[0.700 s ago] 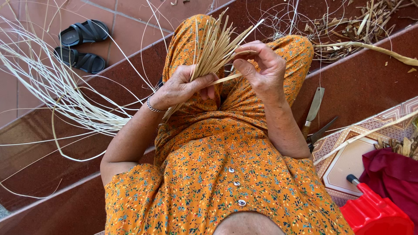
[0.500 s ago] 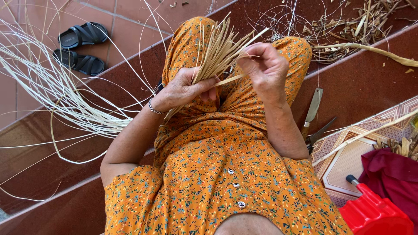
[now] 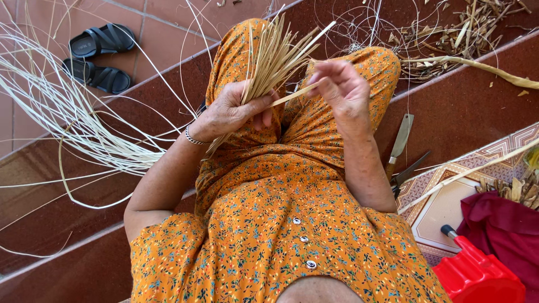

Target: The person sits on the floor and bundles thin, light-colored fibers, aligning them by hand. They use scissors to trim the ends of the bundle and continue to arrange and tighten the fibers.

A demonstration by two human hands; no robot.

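We see both forearms raised over the lap, elbows bent, wrists just above the knees. No container holds the material here (the strips simply fan out in the air). The left hand [image 3: 233, 109] is closed around the lower part of a bundle of thin straw-coloured strips [image 3: 275, 56], thumb across the front, with the strips spreading upward and away. The right hand [image 3: 342, 90] is partly curled, its fingertips [image 3: 317, 78] pinching one single strip [image 3: 292, 94] that runs sideways into the bundle. Long pale cane loops [image 3: 62, 112] lie on the red steps [image 3: 466, 112] at the left, a knife [image 3: 400, 140] at the right.
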